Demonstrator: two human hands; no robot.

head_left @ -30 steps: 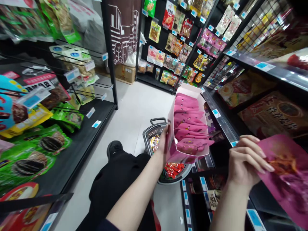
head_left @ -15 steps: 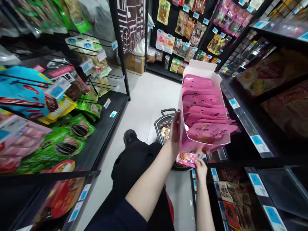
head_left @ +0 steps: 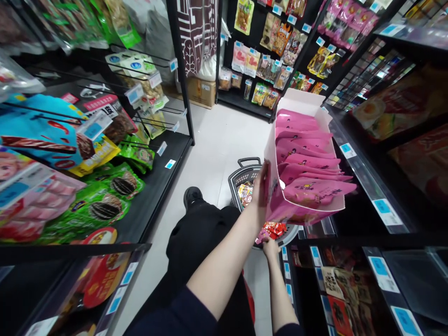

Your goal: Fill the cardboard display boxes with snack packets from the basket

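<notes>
My left hand (head_left: 258,192) grips the left side of an open pink cardboard box (head_left: 304,215), its fingers partly hidden by the box wall. Pink snack packets (head_left: 308,148) stand in a row inside, and the box's white lid flap is folded back. Lower down, my right hand (head_left: 270,247) is at the near rim of a grey shopping basket (head_left: 241,176), fingers closed on a pink snack packet (head_left: 261,237) that shows only in part. Red packets (head_left: 275,229) and other colourful packets (head_left: 245,192) lie in the basket. The box hides much of it.
A shelf of hanging snack bags (head_left: 126,184) runs along the left. On the right stands a black shelf with price tags (head_left: 383,207). More bagged snacks (head_left: 252,60) hang at the back, beside a cardboard carton (head_left: 201,92). My black shoe (head_left: 192,196) is on the pale floor.
My right hand has moved left and slightly down with the pink packet, from below the box to the basket. The left hand still holds the box, which sits slightly further right in view.
</notes>
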